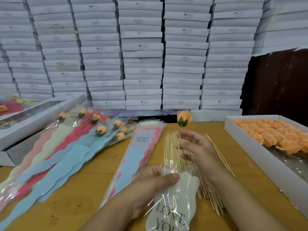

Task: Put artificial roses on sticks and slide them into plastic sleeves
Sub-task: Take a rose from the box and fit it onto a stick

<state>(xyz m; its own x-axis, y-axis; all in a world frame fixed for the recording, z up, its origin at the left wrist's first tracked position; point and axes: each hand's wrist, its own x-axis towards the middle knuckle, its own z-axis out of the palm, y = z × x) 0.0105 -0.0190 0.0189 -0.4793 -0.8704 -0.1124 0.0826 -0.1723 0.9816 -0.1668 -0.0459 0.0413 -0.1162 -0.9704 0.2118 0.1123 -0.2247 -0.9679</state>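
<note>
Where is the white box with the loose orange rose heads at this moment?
In the head view, the white cardboard box of loose orange rose heads lies at the right edge of the wooden table, to the right of the pile of thin bamboo sticks.

both forearms bare, no sleeves; left hand [146, 185] and right hand [198, 152] ungloved, nails short.

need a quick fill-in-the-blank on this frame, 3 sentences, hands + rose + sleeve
The left hand grips the mouth of a plastic sleeve printed "LOVE ____".
The right hand holds the stick of a rose coloured ____.
Loose rose heads fill the white ____ at the right.

Missing words: YOU; orange; box
</note>
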